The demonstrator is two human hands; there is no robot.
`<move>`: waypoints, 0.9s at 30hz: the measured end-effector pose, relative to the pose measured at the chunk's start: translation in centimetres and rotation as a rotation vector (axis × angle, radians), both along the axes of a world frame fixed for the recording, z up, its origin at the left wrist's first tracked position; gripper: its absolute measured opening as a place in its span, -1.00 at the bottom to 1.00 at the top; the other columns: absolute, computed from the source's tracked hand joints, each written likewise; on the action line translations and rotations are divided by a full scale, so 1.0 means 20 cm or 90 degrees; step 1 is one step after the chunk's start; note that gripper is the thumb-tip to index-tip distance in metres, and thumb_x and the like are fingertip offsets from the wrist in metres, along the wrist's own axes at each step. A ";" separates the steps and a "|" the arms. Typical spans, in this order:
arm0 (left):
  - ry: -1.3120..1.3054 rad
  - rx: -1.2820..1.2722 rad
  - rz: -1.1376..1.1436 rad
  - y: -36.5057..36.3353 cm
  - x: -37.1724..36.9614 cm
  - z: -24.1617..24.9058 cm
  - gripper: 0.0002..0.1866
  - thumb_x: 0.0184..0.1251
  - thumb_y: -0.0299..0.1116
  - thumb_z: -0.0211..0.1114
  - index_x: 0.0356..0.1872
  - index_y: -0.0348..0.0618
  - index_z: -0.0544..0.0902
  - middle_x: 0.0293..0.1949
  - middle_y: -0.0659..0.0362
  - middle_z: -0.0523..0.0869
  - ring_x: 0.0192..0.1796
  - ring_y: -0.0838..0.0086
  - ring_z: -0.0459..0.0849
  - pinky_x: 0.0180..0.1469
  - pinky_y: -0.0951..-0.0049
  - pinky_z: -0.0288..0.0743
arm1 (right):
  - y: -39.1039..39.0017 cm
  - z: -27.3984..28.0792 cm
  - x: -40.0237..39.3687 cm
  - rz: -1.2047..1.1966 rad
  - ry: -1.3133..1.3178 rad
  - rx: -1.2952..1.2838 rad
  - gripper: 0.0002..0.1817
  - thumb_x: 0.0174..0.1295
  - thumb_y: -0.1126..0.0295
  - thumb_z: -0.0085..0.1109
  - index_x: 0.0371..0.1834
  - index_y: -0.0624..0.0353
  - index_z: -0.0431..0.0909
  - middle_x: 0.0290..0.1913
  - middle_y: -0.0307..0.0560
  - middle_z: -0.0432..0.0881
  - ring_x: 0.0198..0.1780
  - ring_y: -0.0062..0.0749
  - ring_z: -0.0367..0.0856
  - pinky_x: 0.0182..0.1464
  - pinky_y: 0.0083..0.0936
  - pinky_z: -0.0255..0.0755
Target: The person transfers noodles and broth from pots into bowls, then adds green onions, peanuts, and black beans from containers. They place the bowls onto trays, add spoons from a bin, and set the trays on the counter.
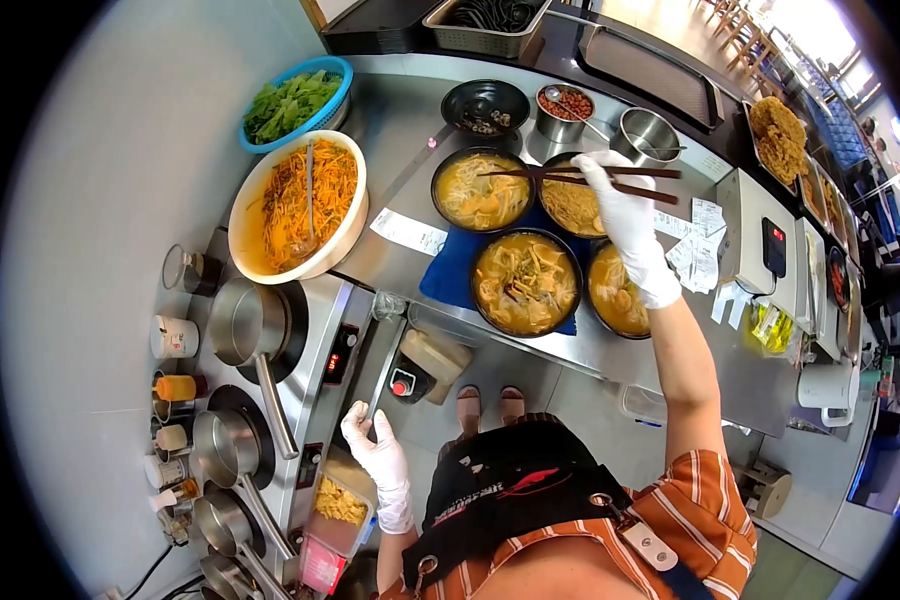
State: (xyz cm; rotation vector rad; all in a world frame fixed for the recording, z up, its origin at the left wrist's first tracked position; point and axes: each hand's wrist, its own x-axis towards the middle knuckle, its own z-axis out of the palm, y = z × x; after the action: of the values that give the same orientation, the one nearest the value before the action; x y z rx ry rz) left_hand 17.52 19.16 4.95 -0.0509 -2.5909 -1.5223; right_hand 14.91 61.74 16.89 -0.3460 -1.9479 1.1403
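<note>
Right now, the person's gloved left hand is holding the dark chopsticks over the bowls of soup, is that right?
Not quite: the head view shows the gloved right hand holding the dark chopsticks over the bowls of soup.

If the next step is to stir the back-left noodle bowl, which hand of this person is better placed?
Probably the right hand: it holds the chopsticks, and their tips are already over that noodle bowl. The left hand is farther away, low beside the stove.
</note>
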 end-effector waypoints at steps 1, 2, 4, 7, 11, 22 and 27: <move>-0.002 0.001 -0.006 -0.01 -0.02 0.00 -0.70 0.25 -0.58 0.24 0.01 -0.26 0.50 -0.02 0.07 0.57 -0.01 0.37 0.53 0.01 0.43 0.39 | -0.03 0.04 0.04 0.003 -0.020 -0.030 -0.84 0.22 0.40 0.28 -0.34 0.31 0.63 -0.47 -0.21 0.64 -0.40 -0.62 0.53 -0.30 -0.66 0.41; -0.003 0.005 -0.010 -0.01 -0.05 0.00 -0.70 0.25 -0.58 0.24 0.01 -0.26 0.50 -0.02 0.07 0.57 -0.01 0.37 0.53 0.01 0.43 0.39 | -0.06 0.07 0.07 0.006 -0.039 -0.058 -0.84 0.22 0.40 0.28 -0.34 0.32 0.63 -0.47 -0.21 0.64 -0.40 -0.64 0.52 -0.31 -0.68 0.40; -0.001 0.015 -0.029 -0.01 -0.11 0.00 -0.70 0.24 -0.59 0.23 0.00 -0.26 0.50 -0.02 0.07 0.58 -0.01 0.36 0.53 0.01 0.42 0.39 | -0.11 0.09 0.13 0.030 -0.058 -0.018 -0.84 0.23 0.41 0.27 -0.34 0.32 0.61 -0.45 -0.20 0.60 -0.40 -0.65 0.49 -0.31 -0.69 0.37; 0.011 0.007 -0.069 0.00 -0.20 0.01 -0.71 0.26 -0.59 0.22 0.01 -0.26 0.49 -0.02 0.10 0.57 -0.01 0.40 0.53 0.03 0.44 0.41 | -0.15 0.06 0.18 0.009 -0.093 -0.035 -0.78 0.24 0.35 0.29 -0.36 0.33 0.58 -0.43 -0.21 0.56 -0.38 -0.62 0.45 -0.28 -0.65 0.36; 0.015 0.043 -0.101 0.01 -0.31 0.05 -0.70 0.22 -0.60 0.25 -0.01 -0.26 0.50 -0.02 0.08 0.59 0.00 0.34 0.56 0.02 0.41 0.40 | -0.21 0.11 0.19 -0.027 -0.091 -0.045 -0.80 0.25 0.37 0.28 -0.37 0.33 0.58 -0.42 -0.20 0.55 -0.38 -0.61 0.44 -0.28 -0.64 0.36; -0.035 0.070 -0.157 -0.05 -0.48 -0.01 -0.71 0.26 -0.56 0.23 0.00 -0.27 0.50 -0.01 0.08 0.58 0.02 0.37 0.54 0.04 0.42 0.39 | -0.48 0.02 0.03 0.052 -0.054 -0.160 -0.89 0.23 0.44 0.28 -0.31 0.25 0.61 -0.31 -0.19 0.64 -0.24 -0.56 0.56 -0.15 -0.59 0.43; -0.055 0.065 -0.180 -0.05 -0.51 0.00 -0.71 0.28 -0.56 0.22 0.02 -0.29 0.50 -0.02 0.06 0.59 0.01 0.36 0.54 0.05 0.41 0.39 | -0.42 0.11 0.13 -0.069 -0.045 -0.077 -0.86 0.23 0.43 0.26 -0.32 0.31 0.60 -0.39 -0.20 0.62 -0.31 -0.62 0.54 -0.23 -0.64 0.42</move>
State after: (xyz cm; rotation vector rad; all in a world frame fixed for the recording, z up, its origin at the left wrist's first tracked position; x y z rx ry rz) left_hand 7.32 18.06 5.02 -0.3636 -2.6592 -1.7842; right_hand 17.43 53.39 19.14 -0.5565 -1.9003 1.1923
